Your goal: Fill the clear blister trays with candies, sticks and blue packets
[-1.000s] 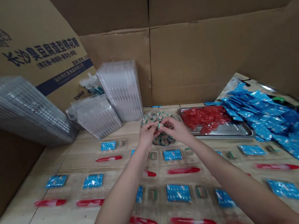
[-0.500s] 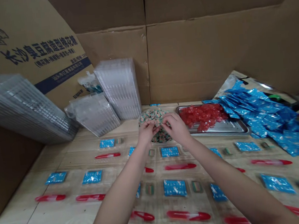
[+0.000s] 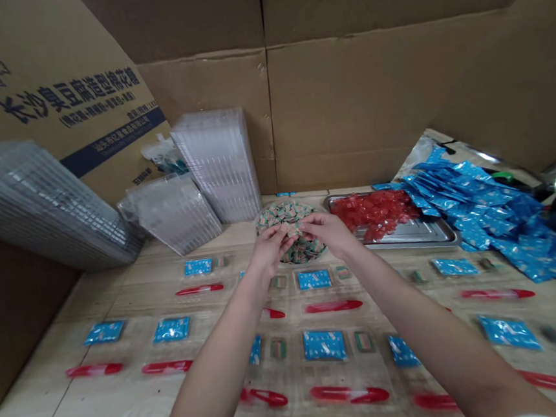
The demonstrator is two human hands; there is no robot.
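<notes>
Both my hands are over a round container of small green-and-pink striped packets (image 3: 306, 251) at the back of the table. My left hand (image 3: 270, 247) is closed in a pinch on a small striped packet (image 3: 290, 229). From the other side, the fingertips of my right hand (image 3: 329, 231) pinch at the same small piece. Whether it is one packet or two joined together is too small to tell. Below my forearms lie clear plastic trays (image 3: 351, 374), several of them holding a blue sachet (image 3: 324, 345), a small striped packet (image 3: 365, 341) and a red pen-shaped piece (image 3: 349, 394).
A metal tray (image 3: 428, 231) with red wrapped pieces (image 3: 374, 212) is right of the container, beside a heap of blue sachets (image 3: 497, 209). Stacked clear trays (image 3: 218, 165) stand at the back left, with another stack (image 3: 38, 197) farther left. Cardboard walls (image 3: 371, 103) enclose the back.
My right hand's fingers have straightened toward the left hand, and a pale striped piece now shows between the fingertips. The view has shifted slightly.
</notes>
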